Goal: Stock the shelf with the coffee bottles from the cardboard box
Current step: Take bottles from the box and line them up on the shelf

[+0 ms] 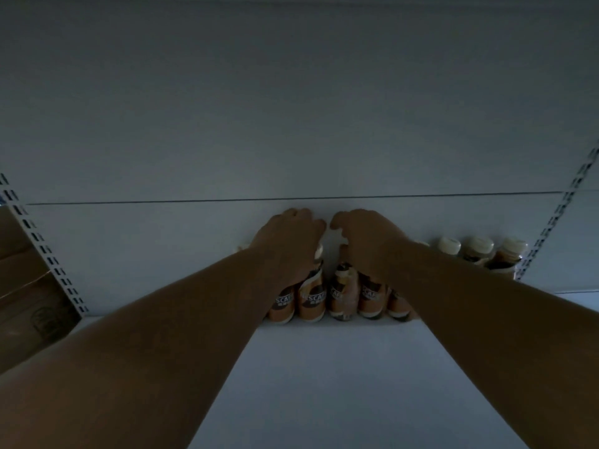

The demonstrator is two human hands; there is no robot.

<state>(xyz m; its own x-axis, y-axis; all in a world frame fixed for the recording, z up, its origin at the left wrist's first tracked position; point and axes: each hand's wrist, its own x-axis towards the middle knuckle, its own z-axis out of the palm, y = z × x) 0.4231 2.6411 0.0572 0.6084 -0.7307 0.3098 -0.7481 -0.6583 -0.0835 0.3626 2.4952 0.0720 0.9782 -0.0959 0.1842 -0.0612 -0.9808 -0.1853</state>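
Dim light. Left hand (pixel 291 241) and right hand (pixel 369 244) each clamped over coffee bottles (pixel 312 298) standing at shelf (pixel 324 384) back.

- The flat white shelf board (pixel 324 384) looks smooth and matt, like painted metal.
- The pale back panel (pixel 291 124) has the same even, dull finish.
- The white slotted uprights (pixel 55 267) look like punched metal.
- The small orange-labelled coffee bottles (pixel 311 298) wear glossy wrap labels and smooth cream plastic caps (pixel 449 245).
- The brown cardboard box (pixel 29 286) is matt, papery.
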